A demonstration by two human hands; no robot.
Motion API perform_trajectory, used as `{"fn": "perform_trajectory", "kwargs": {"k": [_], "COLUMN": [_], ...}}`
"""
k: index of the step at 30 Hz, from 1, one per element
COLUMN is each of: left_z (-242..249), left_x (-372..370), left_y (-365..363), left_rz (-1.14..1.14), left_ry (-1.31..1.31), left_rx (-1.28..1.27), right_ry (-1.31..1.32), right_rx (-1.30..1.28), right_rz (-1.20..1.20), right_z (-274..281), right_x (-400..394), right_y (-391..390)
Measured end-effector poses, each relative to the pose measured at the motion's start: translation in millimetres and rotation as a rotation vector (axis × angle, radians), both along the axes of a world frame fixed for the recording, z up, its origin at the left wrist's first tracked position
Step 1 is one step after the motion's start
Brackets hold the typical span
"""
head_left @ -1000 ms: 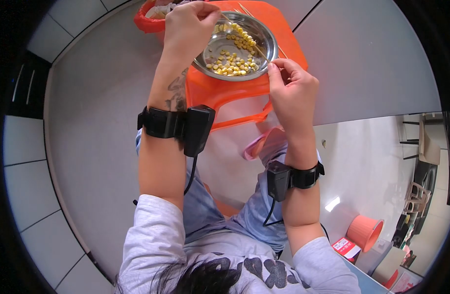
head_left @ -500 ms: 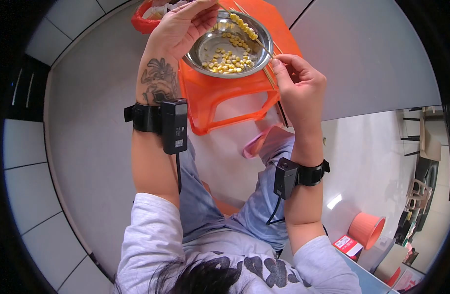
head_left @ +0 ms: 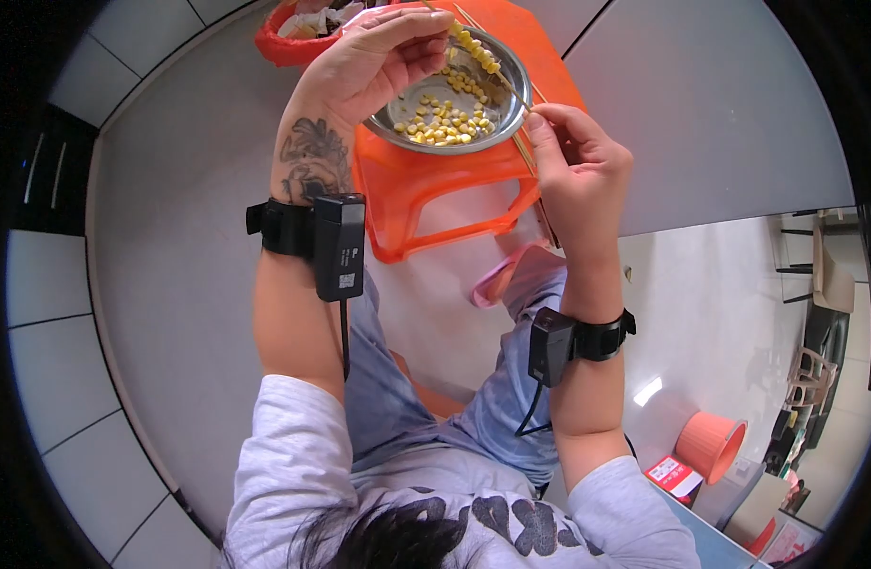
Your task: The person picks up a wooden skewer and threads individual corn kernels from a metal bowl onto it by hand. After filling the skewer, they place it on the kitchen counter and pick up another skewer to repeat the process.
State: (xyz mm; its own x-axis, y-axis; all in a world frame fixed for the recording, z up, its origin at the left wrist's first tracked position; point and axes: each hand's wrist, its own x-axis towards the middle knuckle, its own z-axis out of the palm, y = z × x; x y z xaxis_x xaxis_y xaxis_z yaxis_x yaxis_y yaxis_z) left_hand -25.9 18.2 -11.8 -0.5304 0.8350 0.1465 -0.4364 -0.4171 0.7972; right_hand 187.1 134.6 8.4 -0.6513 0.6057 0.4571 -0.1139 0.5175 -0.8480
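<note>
A thin wooden skewer threaded with yellow corn kernels (head_left: 480,52) slants over a metal bowl (head_left: 426,147). Its lower, bare end is pinched between the thumb and fingers of my right hand (head_left: 583,156). Up at the other end, my left hand (head_left: 393,59) closes its fingertips at the topmost kernels; its fingers partly cover that stretch of the skewer. Loose corn kernels (head_left: 445,125) lie across the bottom of the bowl, below both hands.
The bowl stands on an orange plastic stool (head_left: 435,180). More bare skewers (head_left: 523,150) lie beside the bowl on the right. A red-rimmed container with a bag and scraps (head_left: 282,49) is at the upper left. A grey panel (head_left: 711,114) borders the right side.
My left hand has shifted right and slightly down, closer to the threaded kernels. The bowl has slid a little to the right. My right hand has stayed nearly in place.
</note>
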Motion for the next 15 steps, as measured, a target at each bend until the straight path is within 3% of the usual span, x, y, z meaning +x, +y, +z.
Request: {"fn": "perform_trajectory", "kwargs": {"k": [2,4,5,7,8,10,15], "left_z": [3,19,22,24,22,15,9], "left_x": [4,22,29,37,37,40,51], "left_y": [1,2,-1,-6,-4,-1,8], "left_rz": [0.019,0.230,0.230,0.247,0.245,0.215,0.230], "left_ry": [0.057,0.326,0.327,0.954,0.954,1.334,1.333], "left_rx": [-0.011,-0.308,-0.308,-0.668,-0.668,-0.801,-0.902], "right_ry": [0.003,-0.030,-0.029,-0.055,-0.055,-0.077,-0.087], "right_rx": [-0.006,-0.044,-0.043,-0.025,-0.026,0.009,0.015], "right_rz": [-0.017,-0.087,-0.087,-0.145,-0.147,-0.179,-0.178], "right_z": [1,2,1,-1,-1,-1,0], "right_x": [0,-2,-3,-4,-4,-3,-4], "right_y": [0,0,2,6,8,10,8]}}
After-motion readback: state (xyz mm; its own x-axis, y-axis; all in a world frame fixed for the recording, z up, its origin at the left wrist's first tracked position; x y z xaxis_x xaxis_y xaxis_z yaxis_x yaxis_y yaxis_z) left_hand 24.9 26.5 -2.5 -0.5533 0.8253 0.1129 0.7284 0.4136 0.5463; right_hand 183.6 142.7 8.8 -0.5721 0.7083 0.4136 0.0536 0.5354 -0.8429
